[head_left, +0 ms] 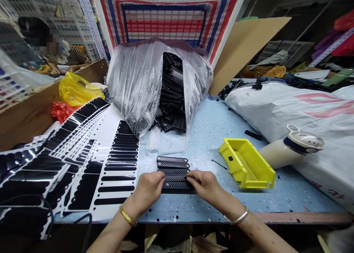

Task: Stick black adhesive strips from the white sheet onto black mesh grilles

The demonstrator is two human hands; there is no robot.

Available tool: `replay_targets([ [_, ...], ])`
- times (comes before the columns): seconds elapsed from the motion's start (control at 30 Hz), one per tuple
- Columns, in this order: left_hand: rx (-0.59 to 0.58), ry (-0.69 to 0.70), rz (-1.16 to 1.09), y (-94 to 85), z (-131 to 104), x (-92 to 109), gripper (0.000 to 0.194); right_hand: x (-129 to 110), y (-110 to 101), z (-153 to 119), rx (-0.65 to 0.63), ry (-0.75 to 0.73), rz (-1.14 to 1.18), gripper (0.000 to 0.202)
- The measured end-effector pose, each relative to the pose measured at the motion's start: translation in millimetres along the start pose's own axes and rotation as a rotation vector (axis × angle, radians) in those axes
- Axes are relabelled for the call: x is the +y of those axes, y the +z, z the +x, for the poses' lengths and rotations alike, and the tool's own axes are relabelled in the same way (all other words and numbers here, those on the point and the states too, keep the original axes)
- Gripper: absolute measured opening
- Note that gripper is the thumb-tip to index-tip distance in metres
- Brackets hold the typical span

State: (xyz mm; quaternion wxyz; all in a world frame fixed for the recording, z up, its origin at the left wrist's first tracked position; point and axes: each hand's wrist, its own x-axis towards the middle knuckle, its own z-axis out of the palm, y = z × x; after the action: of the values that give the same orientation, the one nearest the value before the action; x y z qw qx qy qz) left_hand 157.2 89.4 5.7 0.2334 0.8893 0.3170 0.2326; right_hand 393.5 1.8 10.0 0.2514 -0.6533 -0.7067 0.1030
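Observation:
Several narrow black pieces with rounded ends and a textured face (173, 165) lie side by side in a row on the blue speckled table (203, 135). My left hand (149, 188) is closed, its thumb and fingers pinching the left end of one piece in the row. At the right end of the row, my right hand (206, 185) pinches in the same way. Sheets of glossy black strip stickers (121, 151) lie left of my hands. Behind the row, a clear plastic bag (135, 83) is open on a heap of black comb-like pieces (173, 94).
Right of my hands stand a yellow bin (249, 164) and a cream bottle (284, 151) lying tilted against a big white sack (276, 105). A thin black stick (219, 164) lies near the bin. At far left, another person (65, 52) sits behind a wooden board.

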Motion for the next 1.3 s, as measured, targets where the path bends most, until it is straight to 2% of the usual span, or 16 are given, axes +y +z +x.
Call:
replay_targets([
  [0.17,0.027,-0.016,-0.020,1.1,-1,1,0.019,3,11,-4,-0.027,0.026,-0.012,0.027],
  [0.27,0.115,0.009,-0.048,-1.8,-5,1,0.022,6,11,-9,0.021,0.036,-0.035,0.028],
  [0.37,0.235,0.046,-0.052,-4.6,-15,-1,0.025,3,7,-18,0.106,-0.054,-0.042,0.031],
  [0.43,0.273,0.091,0.015,-5.1,-22,-1,0.029,-2,2,-25,0.101,-0.143,-0.083,0.036],
  [0.57,0.236,0.200,0.241,-0.3,-31,2,0.046,-11,-7,-38,0.033,-0.245,-0.255,0.049],
  [0.77,0.147,0.250,0.422,9.6,-33,0,0.064,-17,-10,-44,-0.045,-0.271,-0.455,0.066],
  [1.0,0.146,0.272,0.429,9.2,-33,-1,0.064,-23,-14,-41,-0.164,-0.298,-0.601,0.073],
  [1.13,0.148,0.258,0.422,9.2,-33,0,0.064,-16,-15,-47,-0.174,-0.283,-0.661,0.074],
  [1.3,0.143,0.263,0.413,8.2,-33,0,0.063,-6,-13,-56,-0.140,-0.240,-0.611,0.076],
])
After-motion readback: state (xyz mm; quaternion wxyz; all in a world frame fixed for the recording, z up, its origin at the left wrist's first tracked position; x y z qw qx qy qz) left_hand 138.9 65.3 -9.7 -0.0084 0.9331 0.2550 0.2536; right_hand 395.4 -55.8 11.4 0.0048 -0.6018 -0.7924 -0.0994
